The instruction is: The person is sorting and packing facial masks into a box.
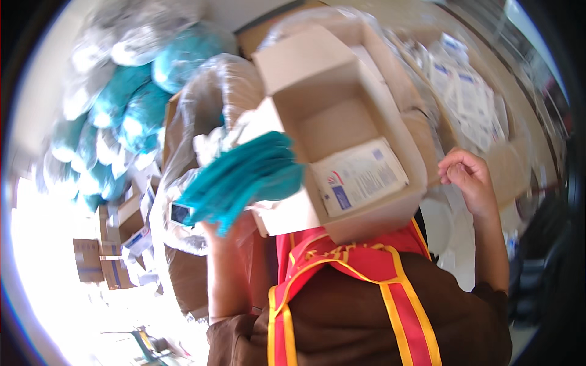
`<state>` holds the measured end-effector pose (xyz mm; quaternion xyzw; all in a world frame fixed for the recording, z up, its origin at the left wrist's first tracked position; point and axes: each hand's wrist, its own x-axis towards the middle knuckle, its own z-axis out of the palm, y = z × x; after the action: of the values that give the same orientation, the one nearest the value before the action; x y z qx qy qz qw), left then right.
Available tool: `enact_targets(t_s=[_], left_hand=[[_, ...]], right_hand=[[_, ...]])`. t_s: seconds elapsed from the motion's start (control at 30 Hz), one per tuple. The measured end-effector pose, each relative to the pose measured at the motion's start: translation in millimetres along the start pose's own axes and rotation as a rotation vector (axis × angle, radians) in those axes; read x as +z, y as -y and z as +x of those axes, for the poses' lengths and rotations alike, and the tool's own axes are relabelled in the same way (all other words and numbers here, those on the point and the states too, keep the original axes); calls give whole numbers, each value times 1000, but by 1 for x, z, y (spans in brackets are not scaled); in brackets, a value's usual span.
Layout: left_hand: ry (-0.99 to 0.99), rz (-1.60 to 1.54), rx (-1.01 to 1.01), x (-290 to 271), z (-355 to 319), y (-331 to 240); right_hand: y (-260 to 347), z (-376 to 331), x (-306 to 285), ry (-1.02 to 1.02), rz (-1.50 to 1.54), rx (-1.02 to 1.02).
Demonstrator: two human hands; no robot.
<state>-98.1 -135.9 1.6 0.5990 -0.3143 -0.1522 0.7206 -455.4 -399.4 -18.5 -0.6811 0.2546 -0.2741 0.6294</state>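
Note:
Raised at the left of the open cardboard box [365,116], a bundle of thin, soft, folded teal pieces [250,177] is blurred by motion. My left hand [213,230] grips it from below, and the bundle covers most of the fingers. Inside the box lies a flat white packet [357,177] with a blue patch and small print, at the end nearest me. My right hand [467,175] hangs off the box's right side with fingers curled in, and nothing shows in it.
Plastic-lined cartons flank the box; the right carton [506,161] holds many white packets [467,91]. Teal and clear bags [131,116] are heaped at the far left. Small brown boxes [116,271] stand below them. A red apron [366,262] with yellow trim touches the box's near edge.

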Motion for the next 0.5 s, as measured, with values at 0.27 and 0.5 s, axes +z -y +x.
enact_targets(t_s=[0.27, 0.5], left_hand=[[151, 139, 156, 20, -3, -17], [219, -6, 106, 54, 1, -43]], right_hand=[[122, 84, 143, 442, -424, -804], [134, 85, 163, 281, -600, -1026]])
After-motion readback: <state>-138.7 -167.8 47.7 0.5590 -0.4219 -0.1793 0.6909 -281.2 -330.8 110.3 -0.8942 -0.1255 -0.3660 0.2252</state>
